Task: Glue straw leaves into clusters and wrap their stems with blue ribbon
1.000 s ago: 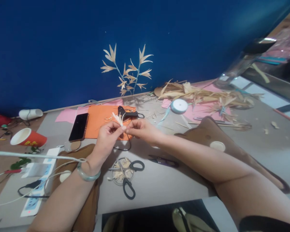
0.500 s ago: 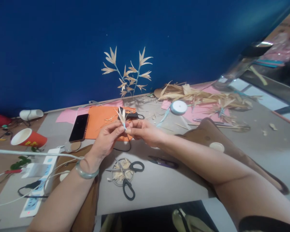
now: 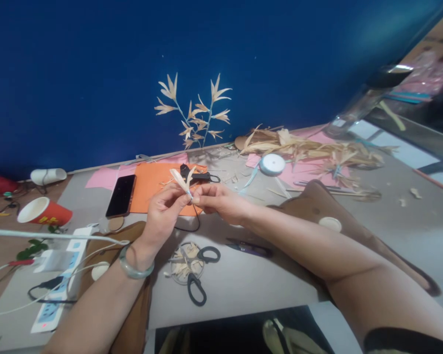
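My left hand (image 3: 164,214) and my right hand (image 3: 217,200) meet above the table, fingertips pinched together on a small cluster of dried straw leaves (image 3: 182,179) that fans upward. A bit of pale blue wrap shows at the cluster's base between the fingers. A jade bangle (image 3: 135,268) circles my left wrist. Behind the hands lie an orange sheet (image 3: 153,184) and a black glue gun (image 3: 197,174). Below them sit black-handled scissors (image 3: 199,273) over a round dish of straw scraps.
A straw-leaf branch (image 3: 194,115) stands against the blue wall. A phone (image 3: 120,195), red paper cup (image 3: 44,212), power strip with cables (image 3: 57,282), ribbon spool (image 3: 272,164), dried husk pile (image 3: 313,147), small purple snips (image 3: 249,247) and brown bag (image 3: 328,206) crowd the table.
The leaf cluster has been turned slightly between the fingertips and now stands a little higher. Both hands stay in nearly the same place.
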Demonstrator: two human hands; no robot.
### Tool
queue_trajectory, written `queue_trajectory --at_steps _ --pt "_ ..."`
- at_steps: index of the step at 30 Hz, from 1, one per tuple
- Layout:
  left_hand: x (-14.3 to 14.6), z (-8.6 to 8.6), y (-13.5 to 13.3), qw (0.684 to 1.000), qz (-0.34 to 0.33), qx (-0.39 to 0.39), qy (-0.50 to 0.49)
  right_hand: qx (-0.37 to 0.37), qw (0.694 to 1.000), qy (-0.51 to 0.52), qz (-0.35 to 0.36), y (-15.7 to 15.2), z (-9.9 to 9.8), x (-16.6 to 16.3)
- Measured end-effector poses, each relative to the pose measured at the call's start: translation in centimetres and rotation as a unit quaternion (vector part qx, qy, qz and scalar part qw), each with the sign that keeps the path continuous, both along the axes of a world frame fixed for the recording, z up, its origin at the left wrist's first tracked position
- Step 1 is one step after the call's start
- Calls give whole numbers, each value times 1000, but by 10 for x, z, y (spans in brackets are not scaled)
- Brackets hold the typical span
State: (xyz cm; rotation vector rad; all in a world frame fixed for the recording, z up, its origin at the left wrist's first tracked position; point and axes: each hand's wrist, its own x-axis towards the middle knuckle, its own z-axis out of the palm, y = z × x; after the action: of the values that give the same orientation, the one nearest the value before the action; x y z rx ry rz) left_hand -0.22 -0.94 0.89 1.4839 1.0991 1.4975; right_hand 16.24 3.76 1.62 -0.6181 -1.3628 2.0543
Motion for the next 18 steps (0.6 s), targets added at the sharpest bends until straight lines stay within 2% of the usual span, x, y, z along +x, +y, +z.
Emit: queue_trajectory --at_steps 4,7,12,18 --pt "-2 -1 2 997 -50 -42 -50 7 1000 -5 -2 -1 0 0" --pt "-3 0 3 997 -33 -62 -36 34 998 -44 -24 0 1 0" --pt "-8 8 6 993 -7 -117 23 130 983 -110 -64 2 2 1" --pt "-9 12 6 987 15 -146 63 157 978 -115 -73 3 -3 2"
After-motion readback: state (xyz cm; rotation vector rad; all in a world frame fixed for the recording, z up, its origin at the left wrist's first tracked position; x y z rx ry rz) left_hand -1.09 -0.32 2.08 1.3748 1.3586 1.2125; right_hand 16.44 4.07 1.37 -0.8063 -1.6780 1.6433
